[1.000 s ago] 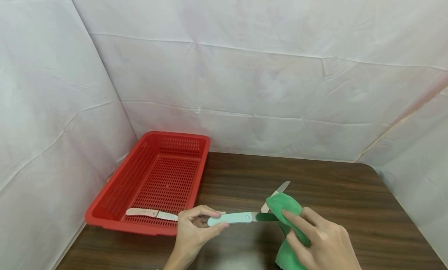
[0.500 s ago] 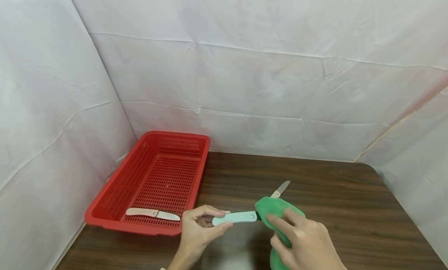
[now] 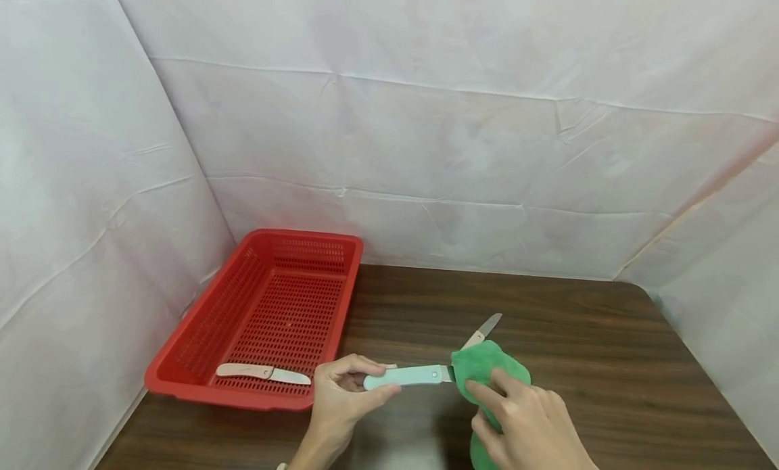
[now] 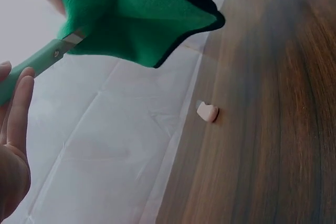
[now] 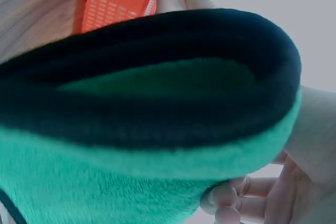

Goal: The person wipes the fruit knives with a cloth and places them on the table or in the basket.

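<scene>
A folding knife [image 3: 404,376] with a mint-green handle is gripped at the handle's end by my left hand [image 3: 341,395], its blade pointing right. A green cloth [image 3: 489,365] with a dark hem, pinched in my right hand [image 3: 526,416], is folded over the blade. Only a short strip of metal by the pivot shows; the cloth hides the rest. In the left wrist view the cloth [image 4: 126,19] hangs around the blade, touching it. Behind the cloth a second folding knife [image 3: 483,331] lies unfolded on the table, its pale handle partly covered from sight.
At the left stands a red perforated basket [image 3: 347,301]. Inside its near end lies an unfolded knife with a pale pink handle [image 3: 246,370]. The brown wood-grain table [image 3: 578,335] reaches back to white sheeting [image 3: 426,138], which also hangs at both sides.
The right hand and cloth moved left along the blade toward the handle, then slightly back right, baring a bit of metal. The left hand and its knife shifted only slightly.
</scene>
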Tool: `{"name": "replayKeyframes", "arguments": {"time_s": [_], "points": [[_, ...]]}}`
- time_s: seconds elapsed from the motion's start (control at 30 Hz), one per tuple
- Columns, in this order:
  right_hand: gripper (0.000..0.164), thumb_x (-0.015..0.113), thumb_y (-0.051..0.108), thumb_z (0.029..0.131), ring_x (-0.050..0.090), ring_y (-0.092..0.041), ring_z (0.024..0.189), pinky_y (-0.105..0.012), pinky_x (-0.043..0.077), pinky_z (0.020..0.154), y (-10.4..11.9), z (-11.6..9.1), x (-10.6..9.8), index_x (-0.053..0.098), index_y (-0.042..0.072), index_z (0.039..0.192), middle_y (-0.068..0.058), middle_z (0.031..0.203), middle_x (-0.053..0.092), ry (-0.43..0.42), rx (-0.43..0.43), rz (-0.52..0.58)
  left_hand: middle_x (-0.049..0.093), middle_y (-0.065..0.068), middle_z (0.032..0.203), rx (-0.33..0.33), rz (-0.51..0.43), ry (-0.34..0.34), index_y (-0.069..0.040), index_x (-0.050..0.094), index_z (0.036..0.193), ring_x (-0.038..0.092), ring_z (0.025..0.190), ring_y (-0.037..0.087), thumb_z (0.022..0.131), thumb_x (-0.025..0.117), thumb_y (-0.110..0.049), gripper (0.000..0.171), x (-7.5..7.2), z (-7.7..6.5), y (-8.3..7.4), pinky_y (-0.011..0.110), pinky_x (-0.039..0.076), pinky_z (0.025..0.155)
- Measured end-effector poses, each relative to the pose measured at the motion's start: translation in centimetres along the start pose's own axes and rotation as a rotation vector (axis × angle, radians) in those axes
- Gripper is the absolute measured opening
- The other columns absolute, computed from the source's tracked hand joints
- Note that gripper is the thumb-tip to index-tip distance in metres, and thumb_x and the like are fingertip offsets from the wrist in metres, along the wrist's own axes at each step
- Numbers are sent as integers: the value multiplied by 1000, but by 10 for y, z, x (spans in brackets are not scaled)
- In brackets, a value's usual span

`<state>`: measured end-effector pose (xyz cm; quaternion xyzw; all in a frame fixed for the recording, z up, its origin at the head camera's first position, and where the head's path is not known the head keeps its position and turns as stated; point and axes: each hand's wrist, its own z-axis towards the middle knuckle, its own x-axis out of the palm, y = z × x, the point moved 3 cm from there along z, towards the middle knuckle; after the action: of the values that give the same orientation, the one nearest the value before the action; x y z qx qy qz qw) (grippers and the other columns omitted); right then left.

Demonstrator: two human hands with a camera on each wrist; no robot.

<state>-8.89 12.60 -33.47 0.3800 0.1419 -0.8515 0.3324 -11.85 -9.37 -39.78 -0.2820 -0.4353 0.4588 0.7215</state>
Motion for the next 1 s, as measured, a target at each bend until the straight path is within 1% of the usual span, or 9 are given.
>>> {"name": "replayKeyframes", "arguments": {"time_s": [0.07, 0.2, 0.27, 0.4, 0.47, 0.63, 0.77, 0.9, 1.0], "points": [[31, 35, 22, 73, 12, 6, 48, -6, 8, 39, -3, -3, -2, 66, 21, 80, 14, 66, 32, 1, 11, -7, 65, 16, 80, -7, -12, -2, 9, 62, 79, 63, 73, 33, 59, 68, 22, 25, -2, 0, -1, 39, 54, 56], [28, 43, 19, 68, 14, 7, 47, -5, 8, 39, -12, -8, -7, 68, 20, 81, 15, 67, 36, 15, 50, -9, 65, 18, 82, 7, -12, 16, 9, 61, 81, 63, 73, 33, 60, 66, 23, 25, -7, 0, -4, 41, 54, 57], [26, 47, 17, 66, 14, 8, 46, -5, 8, 38, -16, -11, -10, 68, 20, 81, 16, 68, 38, 30, 79, -19, 65, 21, 83, 9, 8, 15, 9, 61, 82, 63, 74, 33, 61, 66, 22, 26, -11, 1, -6, 41, 54, 59], [26, 58, 14, 59, 16, 9, 45, -6, 11, 37, -24, -17, -18, 68, 22, 82, 17, 70, 41, 71, 151, -40, 63, 26, 88, 2, 67, -4, 10, 61, 86, 63, 76, 32, 63, 66, 19, 26, -21, 3, -12, 39, 54, 62], [27, 63, 13, 58, 16, 9, 45, -7, 13, 36, -26, -20, -21, 68, 22, 83, 17, 71, 41, 88, 181, -41, 62, 27, 89, -7, 88, -13, 11, 60, 89, 63, 76, 32, 64, 67, 17, 27, -28, 4, -16, 40, 54, 62], [27, 66, 12, 56, 18, 8, 45, -9, 16, 36, -32, -24, -26, 69, 19, 83, 17, 69, 38, 105, 225, -42, 57, 33, 94, -30, 100, 0, 15, 57, 95, 63, 78, 34, 66, 65, 16, 30, -42, 7, -22, 46, 52, 63], [25, 64, 12, 58, 17, 8, 44, -10, 14, 36, -36, -26, -28, 69, 20, 81, 19, 68, 33, 109, 241, -57, 55, 36, 98, -76, 86, -2, 18, 54, 99, 63, 79, 33, 69, 62, 17, 31, -53, 9, -26, 47, 51, 64], [24, 62, 12, 59, 17, 7, 44, -11, 14, 36, -38, -27, -29, 69, 20, 80, 19, 67, 31, 112, 264, -69, 57, 30, 101, -164, 106, -47, 19, 51, 103, 63, 78, 31, 71, 63, 15, 34, -66, 12, -32, 48, 51, 66], [25, 65, 12, 58, 18, 7, 45, -11, 15, 36, -41, -29, -31, 69, 18, 82, 19, 67, 32, 110, 279, -58, 58, 28, 101, -201, 124, -76, 18, 51, 104, 63, 76, 31, 71, 63, 14, 36, -76, 13, -36, 50, 50, 65]]}}
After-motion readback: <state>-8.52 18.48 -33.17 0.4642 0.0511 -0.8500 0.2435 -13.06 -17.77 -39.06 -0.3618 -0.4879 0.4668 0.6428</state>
